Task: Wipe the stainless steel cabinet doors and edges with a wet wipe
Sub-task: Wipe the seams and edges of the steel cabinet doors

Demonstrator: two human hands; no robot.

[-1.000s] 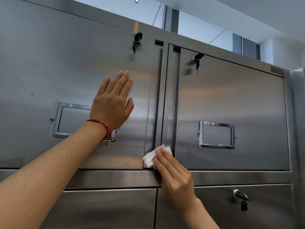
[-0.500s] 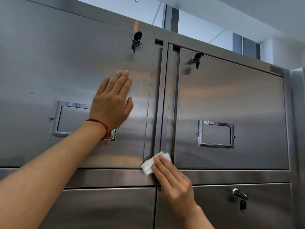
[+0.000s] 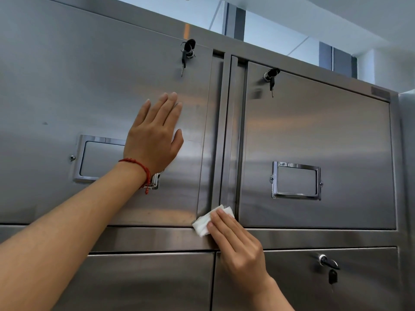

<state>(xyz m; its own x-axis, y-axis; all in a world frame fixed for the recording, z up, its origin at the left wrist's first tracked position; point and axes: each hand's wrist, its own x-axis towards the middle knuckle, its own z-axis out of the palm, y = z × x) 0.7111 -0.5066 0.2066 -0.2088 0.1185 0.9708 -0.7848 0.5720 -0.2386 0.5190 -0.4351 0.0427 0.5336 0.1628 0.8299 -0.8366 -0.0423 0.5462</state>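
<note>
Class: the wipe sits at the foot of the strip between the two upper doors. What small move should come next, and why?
Probably slide the wet wipe upward along the vertical strip. The right hand presses it flat at the strip's bottom end, the length above is not yet covered, and the left hand steadies the left door.

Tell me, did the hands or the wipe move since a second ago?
Hardly. The right hand kept the wet wipe pressed under straight fingers at the foot of the strip between the two upper doors, and it slid at most a touch to the left; the camera shifted too. Nothing was picked up or let go. The left hand stayed flat on the left door, and the keys hang as before.
</note>
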